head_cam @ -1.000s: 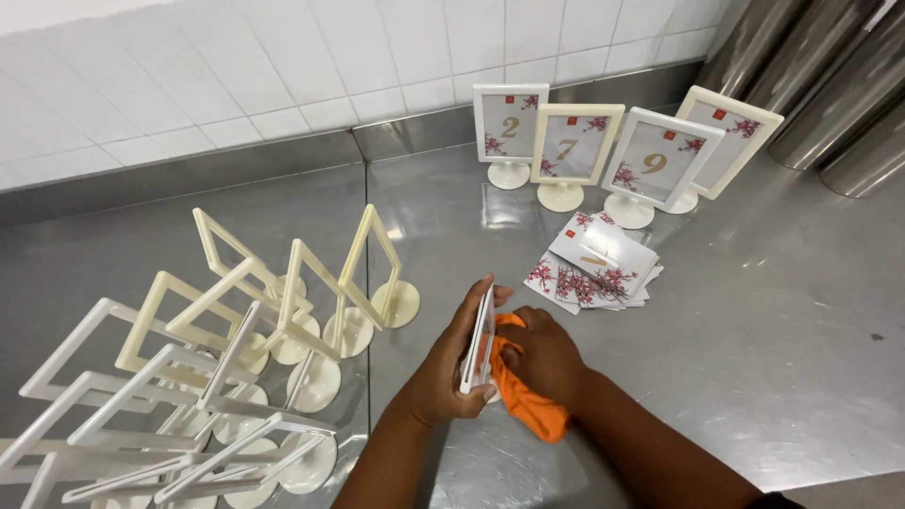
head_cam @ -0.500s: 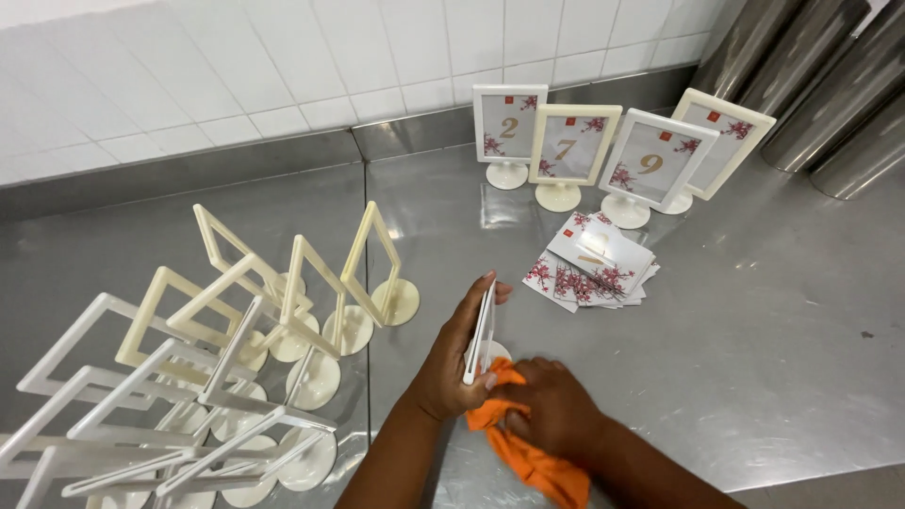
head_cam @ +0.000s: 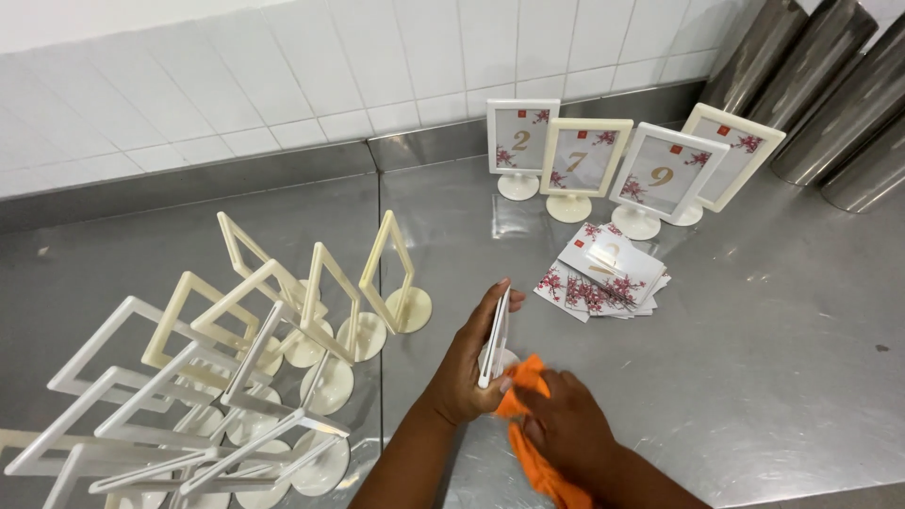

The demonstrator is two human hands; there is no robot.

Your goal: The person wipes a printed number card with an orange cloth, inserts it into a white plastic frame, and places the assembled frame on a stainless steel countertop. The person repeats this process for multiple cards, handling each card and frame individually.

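We are wiping a cream sign frame [head_cam: 494,336] gripped edge-on in our left hand [head_cam: 468,369], our right hand [head_cam: 564,429] closed on an orange cloth [head_cam: 524,424], just beside the loose cards [head_cam: 603,279]; next, we judge, comes wiping its other face

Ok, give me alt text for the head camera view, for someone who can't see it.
A person's left hand holds a cream frame stand edge-on over a steel counter while the right hand presses an orange cloth against it. Empty frame stands crowd the left; four filled stands and loose floral cards sit right.
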